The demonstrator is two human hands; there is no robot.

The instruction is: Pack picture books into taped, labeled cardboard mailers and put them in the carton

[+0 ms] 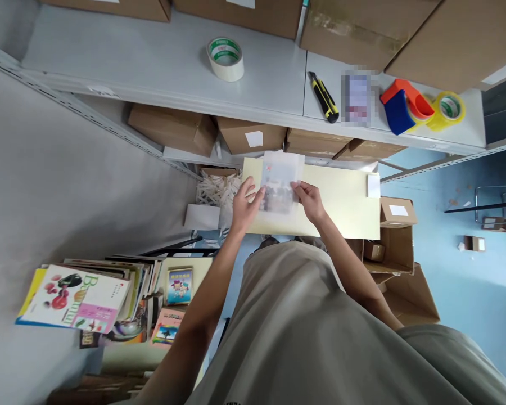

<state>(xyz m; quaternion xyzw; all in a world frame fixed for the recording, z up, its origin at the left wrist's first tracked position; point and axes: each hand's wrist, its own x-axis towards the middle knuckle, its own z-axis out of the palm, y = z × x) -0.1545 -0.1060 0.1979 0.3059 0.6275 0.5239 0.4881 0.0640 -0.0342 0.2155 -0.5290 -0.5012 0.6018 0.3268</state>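
Note:
Both of my hands hold a small translucent plastic bag (279,180) with a printed item inside it. My left hand (244,207) pinches its left edge and my right hand (308,200) pinches its right edge. The bag hangs in front of a large pale yellow sheet (346,202) that lies below the grey shelf (152,62). On the shelf above rest a roll of white tape (225,58), a yellow and black utility knife (322,97), and a red and blue tape dispenser (405,104) next to a yellow tape roll (449,109).
Cardboard boxes (172,128) sit under the shelf and more line its back edge. A stack of books and magazines (88,298) lies at lower left. Open cardboard boxes (396,247) stand on the blue floor at right. A pile of shredded paper (217,188) lies behind my left hand.

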